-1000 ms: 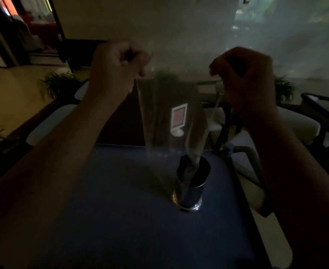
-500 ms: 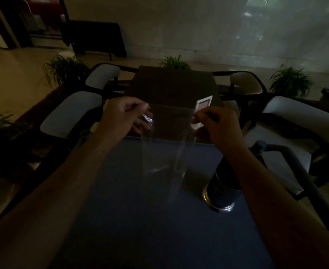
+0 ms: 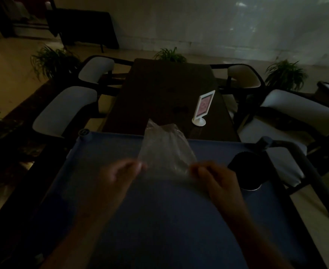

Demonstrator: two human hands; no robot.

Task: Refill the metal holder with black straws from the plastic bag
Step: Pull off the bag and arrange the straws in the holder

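Observation:
A clear plastic bag [image 3: 164, 150] lies low over the blue tray surface [image 3: 159, 220], its far end pointing away from me. I see no straws inside it. My left hand [image 3: 121, 174] pinches the bag's near left corner and my right hand [image 3: 213, 175] pinches its near right corner. The metal holder [image 3: 247, 171] stands upright on the tray just to the right of my right hand. Its inside looks dark and full, and I cannot make out single black straws in this dim light.
A dark handle bar [image 3: 303, 171] runs along the tray's right side. Beyond the tray is a dark table [image 3: 159, 94] with a small white sign stand [image 3: 202, 108]. White-cushioned chairs [image 3: 66, 111] stand on both sides, with potted plants behind.
Both hands have come down from above the holder toward the tray, bringing the bag with them. The bag has gone from hanging upright over the holder to lying low to its left.

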